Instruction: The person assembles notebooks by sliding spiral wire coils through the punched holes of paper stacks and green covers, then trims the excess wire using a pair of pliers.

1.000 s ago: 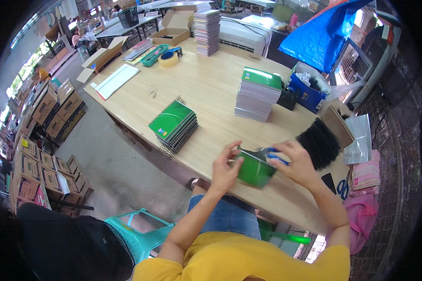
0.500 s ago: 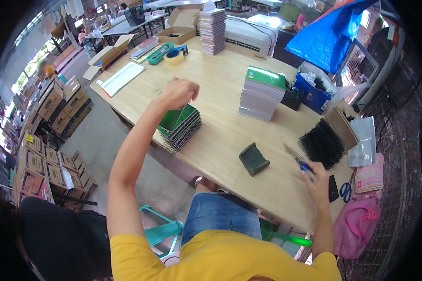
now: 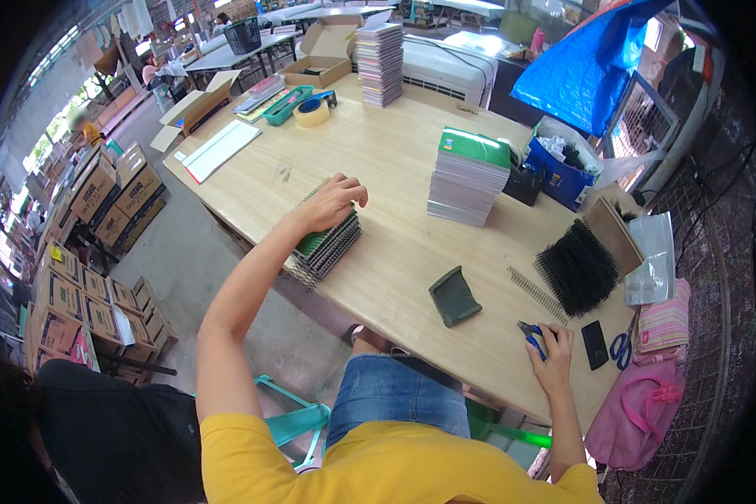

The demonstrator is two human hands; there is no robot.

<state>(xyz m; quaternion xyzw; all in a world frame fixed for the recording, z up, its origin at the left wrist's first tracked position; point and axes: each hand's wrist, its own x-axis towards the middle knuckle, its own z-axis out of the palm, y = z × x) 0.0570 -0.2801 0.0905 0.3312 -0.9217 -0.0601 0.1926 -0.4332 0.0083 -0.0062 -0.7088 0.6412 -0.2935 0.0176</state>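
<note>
My left hand (image 3: 334, 203) rests over the stack of green spiral notebooks (image 3: 332, 248) at the table's near left edge. Its fingers curl around the far side of the top notebook, which the hand partly covers. Dark coil bindings show along the stack's sides. My right hand (image 3: 554, 357), low on the right of the table, is closed on a pair of pliers (image 3: 531, 333) with blue handles, their dark jaws pointing up and left. Just beyond the pliers lies a loose wire coil (image 3: 533, 294). A dense heap of black coils (image 3: 576, 267) sits behind it.
A dark green curved block (image 3: 455, 297) lies mid-table. Behind it stands a tall stack of green-covered books (image 3: 469, 181). A phone (image 3: 595, 345) and scissors (image 3: 621, 348) are by the right edge. Tape (image 3: 312, 114), an open carton (image 3: 321, 69) and another book pile (image 3: 380, 65) are farther back.
My left hand has lowered onto the notebook stack and shifted slightly right. My right hand, with the pliers, has drawn nearer to me, away from the loose coil lying on the table.
</note>
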